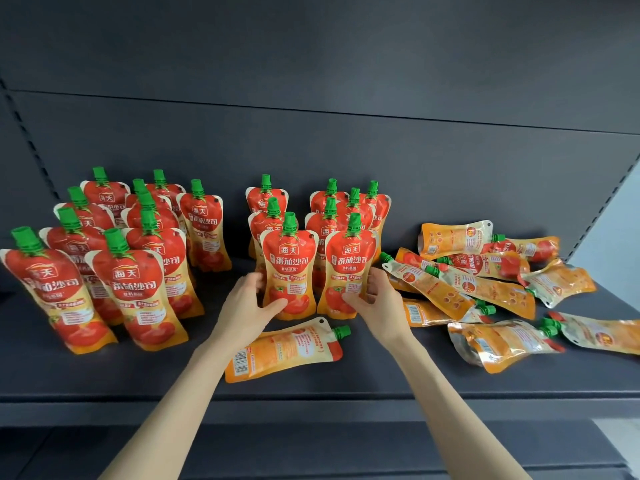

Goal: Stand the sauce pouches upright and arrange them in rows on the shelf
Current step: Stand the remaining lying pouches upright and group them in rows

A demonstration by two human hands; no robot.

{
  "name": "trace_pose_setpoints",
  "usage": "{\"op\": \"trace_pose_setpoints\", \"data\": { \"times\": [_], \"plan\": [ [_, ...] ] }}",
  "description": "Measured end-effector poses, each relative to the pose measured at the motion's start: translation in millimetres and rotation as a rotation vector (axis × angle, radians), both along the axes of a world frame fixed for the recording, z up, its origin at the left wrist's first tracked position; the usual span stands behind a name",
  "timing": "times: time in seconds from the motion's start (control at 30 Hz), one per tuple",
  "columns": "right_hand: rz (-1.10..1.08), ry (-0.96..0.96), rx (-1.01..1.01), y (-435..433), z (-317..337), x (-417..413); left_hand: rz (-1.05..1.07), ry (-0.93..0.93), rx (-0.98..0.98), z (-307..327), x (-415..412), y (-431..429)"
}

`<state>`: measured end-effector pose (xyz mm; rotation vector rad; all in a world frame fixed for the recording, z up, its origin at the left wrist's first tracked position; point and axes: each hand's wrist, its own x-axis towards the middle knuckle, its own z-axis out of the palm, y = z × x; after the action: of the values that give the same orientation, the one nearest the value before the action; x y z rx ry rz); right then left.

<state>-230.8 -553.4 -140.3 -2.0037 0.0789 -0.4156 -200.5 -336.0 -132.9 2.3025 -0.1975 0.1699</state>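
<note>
Two bare forearms reach in from below. Left hand point(247, 306) grasps the left pouch point(289, 271) low on its side, thumb on the front. Right hand point(379, 299) grasps the right pouch point(348, 271) the same way. Both pouches stand upright, side by side, heading two short rows mid-shelf. Just in front of them, between the wrists, a flat pouch point(284, 351) lies barcode up, cap to the right. A block point(121, 254) of upright pouches fills the left of the shelf point(86, 375). A pile point(485, 282) of fallen pouches sprawls on the right, close beside the right hand.

These soft pouches look top-heavy. An uneven release or a brushing wrist could probably tip one back and topple its row.

Bare shelf lies ahead of the rows, up to the front edge point(311, 396), and in the gap beside the block. The pile crowds the right, and the back panel point(346, 150) closes the rear.
</note>
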Motion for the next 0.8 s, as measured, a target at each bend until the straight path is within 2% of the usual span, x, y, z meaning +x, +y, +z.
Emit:
{"op": "trace_pose_setpoints", "data": {
  "times": [0.07, 0.17, 0.3, 0.37, 0.43, 0.57, 0.67, 0.8],
  "plan": [
    [-0.026, -0.032, -0.041, -2.8, -1.3, -9.8, 0.019, -0.078, -0.001, -2.9, -9.9, 4.7],
    [-0.082, -0.078, -0.124, -9.4, -4.3, -24.8, -0.079, -0.105, 0.042, -6.6, -27.5, 2.4],
    [-0.159, -0.075, -0.191, -22.8, -7.1, -40.3, -0.253, 0.005, 0.288, -11.7, -46.5, -9.5],
    [-0.183, -0.082, -0.254, -31.4, -8.7, -47.8, -0.287, -0.004, 0.436, -14.9, -51.9, -13.8],
    [-0.216, -0.086, -0.329, -42.1, -10.9, -54.9, -0.293, -0.024, 0.503, -16.6, -54.5, -17.2],
    [-0.318, -0.055, -0.487, -70.4, -11.9, -65.1, -0.317, -0.075, 0.488, -17.2, -60.2, -31.6],
    [-0.372, -0.015, -0.515, -92.2, -5.5, -66.7, -0.357, -0.098, 0.467, -16.4, -67.6, -46.7],
    [-0.325, 0.085, -0.551, -120.0, 1.7, -57.6, -0.368, -0.128, 0.351, -15.7, -72.6, -65.5]
  ]
}}
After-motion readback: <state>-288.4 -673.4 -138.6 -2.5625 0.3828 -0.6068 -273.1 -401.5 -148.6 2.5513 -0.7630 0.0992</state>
